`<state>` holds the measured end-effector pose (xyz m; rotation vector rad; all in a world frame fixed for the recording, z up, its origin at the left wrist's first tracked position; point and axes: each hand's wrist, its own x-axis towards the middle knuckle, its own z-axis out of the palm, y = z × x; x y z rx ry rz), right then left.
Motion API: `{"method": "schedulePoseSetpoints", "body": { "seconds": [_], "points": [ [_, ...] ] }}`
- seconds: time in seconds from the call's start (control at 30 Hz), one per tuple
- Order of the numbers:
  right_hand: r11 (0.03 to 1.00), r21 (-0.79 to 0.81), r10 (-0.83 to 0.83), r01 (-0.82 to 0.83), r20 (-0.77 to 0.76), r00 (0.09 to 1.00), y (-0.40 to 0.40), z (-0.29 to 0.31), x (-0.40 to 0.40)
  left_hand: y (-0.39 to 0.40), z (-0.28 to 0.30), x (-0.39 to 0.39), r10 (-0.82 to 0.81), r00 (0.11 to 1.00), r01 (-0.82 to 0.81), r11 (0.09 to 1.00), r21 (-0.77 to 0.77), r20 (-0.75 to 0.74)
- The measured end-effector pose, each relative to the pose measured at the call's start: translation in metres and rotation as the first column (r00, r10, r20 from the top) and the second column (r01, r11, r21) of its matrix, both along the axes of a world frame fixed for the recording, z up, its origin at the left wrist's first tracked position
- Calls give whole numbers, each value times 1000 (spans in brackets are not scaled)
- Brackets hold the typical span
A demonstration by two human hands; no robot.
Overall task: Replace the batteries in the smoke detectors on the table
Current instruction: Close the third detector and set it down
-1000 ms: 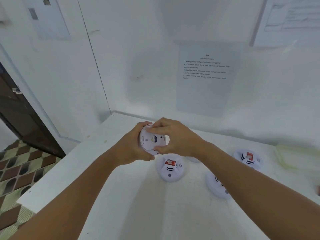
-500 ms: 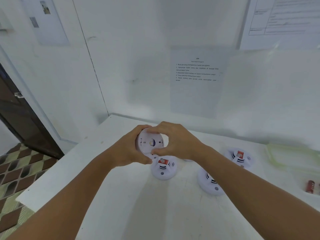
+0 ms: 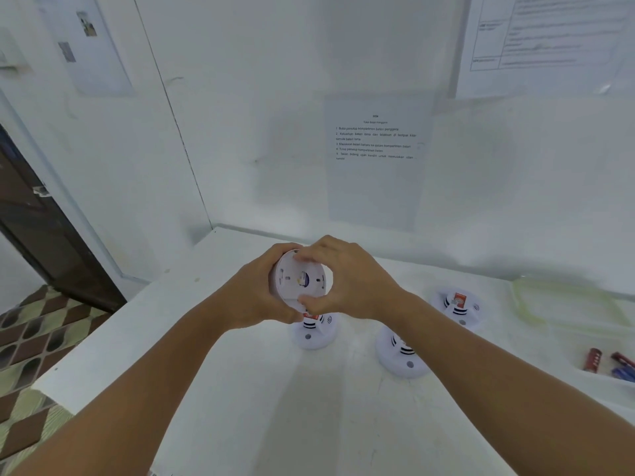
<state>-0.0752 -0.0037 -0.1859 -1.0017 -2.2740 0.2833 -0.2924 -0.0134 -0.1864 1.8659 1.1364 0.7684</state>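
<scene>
We have one smoke detector lifted clear of the worktop, its back plate turned toward us; our left hand wraps around its rim from the left, fingers curled behind the body, while our right hand pinches the plate edge with fingertips at the top and thumb at the bottom, as if to twist the cover off; the risk, as we judge it, lies in that twist; the casing looks smooth and the right-hand hold is only at the rim, so the fingers could slide instead of turning the plate, or the cover could release suddenly and drop; directly below sits a second detector with a red tag, so anything that falls would strike it; two more detectors rest further right, near enough to be nudged by our right forearm; the loose batteries lie at the far right edge beside a clear tray, and could roll if bumped; we cannot tell whether the held unit's battery is old or new, so mixing up units is another hazard.
</scene>
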Motion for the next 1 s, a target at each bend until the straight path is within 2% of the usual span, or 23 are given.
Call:
{"method": "schedulePoseSetpoints", "body": {
  "seconds": [0.17, 0.33, 0.53, 0.67, 0.77, 0.9, 1.0],
  "points": [
    [1000, 16, -18, 19, -37, 999, -8, -3, 9, -9, 3, 11, 24, 999, -23, 999, 24, -28],
    [999, 44, 28, -30, 39, 999, -10, -1, 18, -12, 0, 17, 2, 999, 0, 1000, 26, -53],
    [994, 55, -99, 99, -4, 995, -6, -7, 12, 7, 2, 15, -35, 998, 39, 997, 67, -57],
    [988, -107, -117, 112, -39, 992, 8, -13, -5, 26, 1, -1, -72, 993, 78, 995, 63, -89],
    [969, -216, -158, 119, -170, 973, 13, -17, -23, 43, 0, -14, -13, 989, 26, 996, 86, -147],
    [865, -501, -268, 30, -411, 872, 13, -14, -56, 63, 3, -24, 38, 971, 7, 982, 187, -235],
    [802, -597, -380, -27, -545, 747, 20, -18, -75, 70, 4, -31, 42, 962, 14, 979, 204, -269]
  ]
}}
